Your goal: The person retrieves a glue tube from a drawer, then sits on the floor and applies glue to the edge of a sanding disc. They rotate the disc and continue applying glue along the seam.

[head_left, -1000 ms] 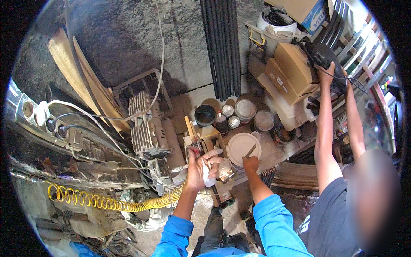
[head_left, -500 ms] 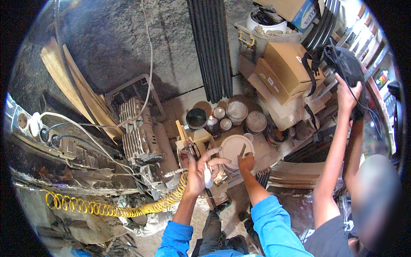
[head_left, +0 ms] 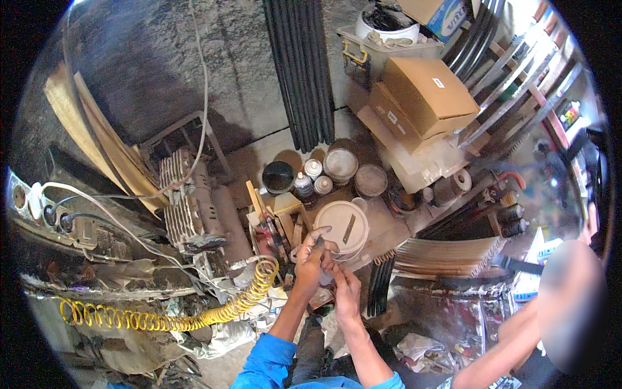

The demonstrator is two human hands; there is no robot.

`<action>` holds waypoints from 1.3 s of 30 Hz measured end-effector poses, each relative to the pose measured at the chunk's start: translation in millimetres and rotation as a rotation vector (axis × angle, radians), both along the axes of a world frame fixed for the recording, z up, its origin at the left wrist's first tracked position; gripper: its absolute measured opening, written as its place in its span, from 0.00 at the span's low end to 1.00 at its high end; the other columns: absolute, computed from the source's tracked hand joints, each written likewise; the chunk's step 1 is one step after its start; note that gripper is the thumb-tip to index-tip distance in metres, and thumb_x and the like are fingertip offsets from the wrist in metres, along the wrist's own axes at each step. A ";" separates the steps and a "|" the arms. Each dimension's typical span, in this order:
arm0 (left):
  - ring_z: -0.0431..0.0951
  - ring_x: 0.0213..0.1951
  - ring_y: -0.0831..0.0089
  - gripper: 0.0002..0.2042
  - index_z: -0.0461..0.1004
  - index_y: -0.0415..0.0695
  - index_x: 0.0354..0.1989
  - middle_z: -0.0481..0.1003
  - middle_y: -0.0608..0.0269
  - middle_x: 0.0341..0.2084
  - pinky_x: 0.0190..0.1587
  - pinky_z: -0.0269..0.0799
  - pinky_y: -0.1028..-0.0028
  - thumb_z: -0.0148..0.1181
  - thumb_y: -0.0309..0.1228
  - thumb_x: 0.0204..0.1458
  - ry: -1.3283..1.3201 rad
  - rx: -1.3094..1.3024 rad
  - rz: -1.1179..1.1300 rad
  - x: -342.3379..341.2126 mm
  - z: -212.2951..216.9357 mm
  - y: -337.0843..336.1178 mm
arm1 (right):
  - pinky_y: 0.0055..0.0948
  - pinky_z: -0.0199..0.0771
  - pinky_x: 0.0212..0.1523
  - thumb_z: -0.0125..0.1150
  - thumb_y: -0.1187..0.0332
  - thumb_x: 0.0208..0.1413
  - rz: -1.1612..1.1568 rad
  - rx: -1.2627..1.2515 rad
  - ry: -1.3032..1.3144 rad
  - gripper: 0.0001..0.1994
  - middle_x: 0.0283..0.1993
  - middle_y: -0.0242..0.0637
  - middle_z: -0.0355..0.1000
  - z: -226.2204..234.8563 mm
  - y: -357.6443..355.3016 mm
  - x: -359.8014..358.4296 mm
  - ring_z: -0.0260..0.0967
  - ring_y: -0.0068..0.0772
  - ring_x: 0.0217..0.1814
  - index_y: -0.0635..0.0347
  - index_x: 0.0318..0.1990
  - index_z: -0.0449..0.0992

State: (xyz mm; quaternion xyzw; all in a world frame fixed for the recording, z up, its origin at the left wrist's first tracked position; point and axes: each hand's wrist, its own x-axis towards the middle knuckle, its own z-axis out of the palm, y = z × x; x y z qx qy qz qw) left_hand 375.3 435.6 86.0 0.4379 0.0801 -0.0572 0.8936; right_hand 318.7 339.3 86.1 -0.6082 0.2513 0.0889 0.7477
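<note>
My left hand (head_left: 310, 262) is closed in front of my body, fingers curled round something mostly hidden. A small dark tip (head_left: 319, 241) shows above the fingers. My right hand (head_left: 346, 288) meets it from the right, thumb and fingers pinched together at the same spot; what they pinch is hidden. Just beyond both hands stands a round tub with a pale lid (head_left: 334, 223). A flat narrow stick (head_left: 350, 228) lies on that lid. Left of the hands, a yellow coiled hose (head_left: 262, 279) curves up beside a cluttered box of tools (head_left: 275, 227).
Behind the tub stand paint cans (head_left: 340, 163) and spray cans (head_left: 303, 185). A finned motor (head_left: 188, 201) sits left. Cardboard boxes (head_left: 427, 97) are stacked at back right, black tubes (head_left: 298, 78) lean at the back. A co-worker's arm (head_left: 505, 343) reaches in at lower right.
My right hand has let go of the stick, now on the lid, and come back to my left hand. The co-worker's raised arms and black bag have left their place over the boxes.
</note>
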 end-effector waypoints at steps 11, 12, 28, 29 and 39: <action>0.70 0.16 0.80 0.18 0.57 0.45 0.63 0.78 0.50 0.33 0.19 0.65 0.81 0.46 0.30 0.66 0.106 0.096 -0.070 -18.8 6.7 -54.8 | 0.26 0.72 0.41 0.63 0.65 0.59 -0.040 -0.314 -0.093 0.15 0.38 0.37 0.79 -2.7 -44.2 -25.6 0.72 0.23 0.38 0.70 0.47 0.78; 0.72 0.17 0.79 0.19 0.57 0.46 0.64 0.79 0.50 0.34 0.19 0.66 0.80 0.45 0.29 0.65 0.146 0.071 -0.048 -21.2 5.7 -60.7 | 0.27 0.72 0.42 0.61 0.67 0.60 -0.051 -0.443 -0.133 0.13 0.37 0.38 0.79 -1.4 -44.5 -26.2 0.72 0.24 0.38 0.70 0.44 0.78; 0.75 0.44 0.65 0.12 0.73 0.36 0.46 0.77 0.51 0.40 0.50 0.68 0.68 0.46 0.25 0.59 0.214 0.603 -0.062 -88.7 -34.0 -78.0 | 0.38 0.70 0.44 0.63 0.80 0.48 -0.008 -0.898 -0.454 0.06 0.36 0.43 0.74 -15.3 -59.1 -36.7 0.70 0.46 0.43 0.63 0.35 0.79; 0.75 0.44 0.65 0.11 0.73 0.37 0.46 0.76 0.52 0.40 0.50 0.68 0.67 0.46 0.23 0.58 0.187 0.610 -0.033 -89.1 -39.0 -71.7 | 0.37 0.71 0.44 0.64 0.79 0.47 0.038 -0.903 -0.499 0.07 0.36 0.43 0.74 -18.0 -60.0 -35.0 0.71 0.46 0.42 0.61 0.35 0.79; 0.61 0.23 0.87 0.06 0.68 0.43 0.41 0.65 0.72 0.24 0.23 0.55 0.83 0.45 0.29 0.65 0.430 0.415 0.065 -147.8 -50.9 20.6 | 0.44 0.74 0.44 0.68 0.59 0.51 -0.032 -0.896 0.006 0.21 0.38 0.50 0.77 -130.1 -55.4 92.1 0.76 0.51 0.42 0.64 0.48 0.72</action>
